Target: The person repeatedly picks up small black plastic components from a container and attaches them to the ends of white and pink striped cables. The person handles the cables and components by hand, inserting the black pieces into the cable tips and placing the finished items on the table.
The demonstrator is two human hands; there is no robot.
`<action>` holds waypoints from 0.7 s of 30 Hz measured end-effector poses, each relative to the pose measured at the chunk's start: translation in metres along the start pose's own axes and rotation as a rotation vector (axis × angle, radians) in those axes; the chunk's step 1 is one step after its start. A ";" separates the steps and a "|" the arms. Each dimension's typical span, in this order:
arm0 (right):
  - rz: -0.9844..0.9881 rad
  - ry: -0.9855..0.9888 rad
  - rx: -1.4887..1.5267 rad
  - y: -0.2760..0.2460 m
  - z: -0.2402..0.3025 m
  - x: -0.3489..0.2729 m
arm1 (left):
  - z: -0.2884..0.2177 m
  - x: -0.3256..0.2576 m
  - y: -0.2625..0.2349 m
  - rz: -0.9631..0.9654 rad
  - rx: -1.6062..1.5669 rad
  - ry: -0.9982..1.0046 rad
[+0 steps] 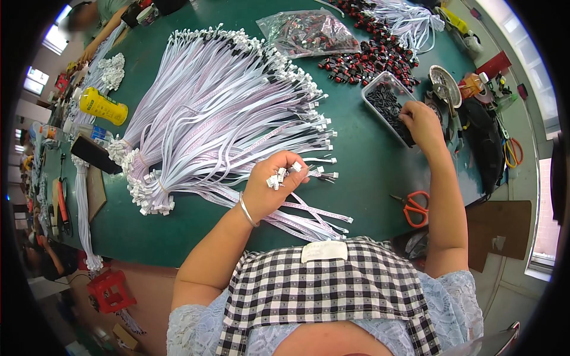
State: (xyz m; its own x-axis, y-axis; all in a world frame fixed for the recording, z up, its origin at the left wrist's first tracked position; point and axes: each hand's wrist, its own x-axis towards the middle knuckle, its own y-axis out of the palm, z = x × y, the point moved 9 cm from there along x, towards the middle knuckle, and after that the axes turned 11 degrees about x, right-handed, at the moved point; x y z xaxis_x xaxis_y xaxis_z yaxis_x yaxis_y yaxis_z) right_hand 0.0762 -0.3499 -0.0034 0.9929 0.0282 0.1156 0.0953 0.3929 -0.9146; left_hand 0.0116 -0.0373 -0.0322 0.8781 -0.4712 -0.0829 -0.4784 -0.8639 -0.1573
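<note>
**Cable connectors in one hand, black parts under the other**

Cable connectors [279, 176], small and white, sit clamped in the left hand [274, 185] at the worktop [356, 172] centre. At two o'clock, the right hand [423, 123] dips fingertips into a clear tray [380, 83] of black parts; its grip is hidden. Orange scissors [414, 207] lie at four o'clock.

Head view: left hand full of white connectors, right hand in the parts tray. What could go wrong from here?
1. The left hand grips several white connectors at once; one could slip out.
2. The right hand digs in the clear tray of small black parts; some might spill.
3. The orange scissors lie beside the right forearm; it may bump them.
</note>
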 end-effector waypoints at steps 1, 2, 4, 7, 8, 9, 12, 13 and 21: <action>0.019 0.022 0.005 0.001 -0.002 0.000 | 0.000 0.000 0.000 -0.001 0.013 -0.001; -0.023 0.010 0.011 -0.004 0.000 -0.001 | -0.001 0.000 0.000 -0.001 0.025 -0.002; -0.108 -0.017 0.023 -0.012 0.008 -0.003 | -0.003 0.001 0.001 -0.002 0.030 0.005; -0.160 -0.063 0.167 -0.036 0.034 -0.010 | -0.003 0.000 0.001 -0.002 0.019 0.008; -0.073 -0.088 0.193 -0.032 0.047 -0.014 | -0.002 0.000 0.000 -0.003 0.023 0.003; 0.011 -0.108 0.214 -0.030 0.061 -0.022 | -0.002 0.000 0.000 0.004 0.023 0.002; 0.173 -0.442 0.081 -0.007 0.109 -0.056 | -0.001 0.000 0.000 0.001 0.037 0.015; 0.252 -0.454 0.036 0.006 0.114 -0.066 | -0.001 0.000 0.001 0.000 0.030 0.012; 0.323 -0.452 -0.052 0.024 0.117 -0.073 | -0.001 0.000 0.001 0.000 0.013 -0.029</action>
State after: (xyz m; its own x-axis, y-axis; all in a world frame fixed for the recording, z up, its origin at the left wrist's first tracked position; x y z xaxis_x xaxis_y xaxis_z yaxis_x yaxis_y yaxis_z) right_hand -0.0019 -0.2354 0.0115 0.8438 0.5359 -0.0297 -0.1944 0.2535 -0.9476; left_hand 0.0114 -0.0385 -0.0316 0.8777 -0.4660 -0.1113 -0.4788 -0.8612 -0.1704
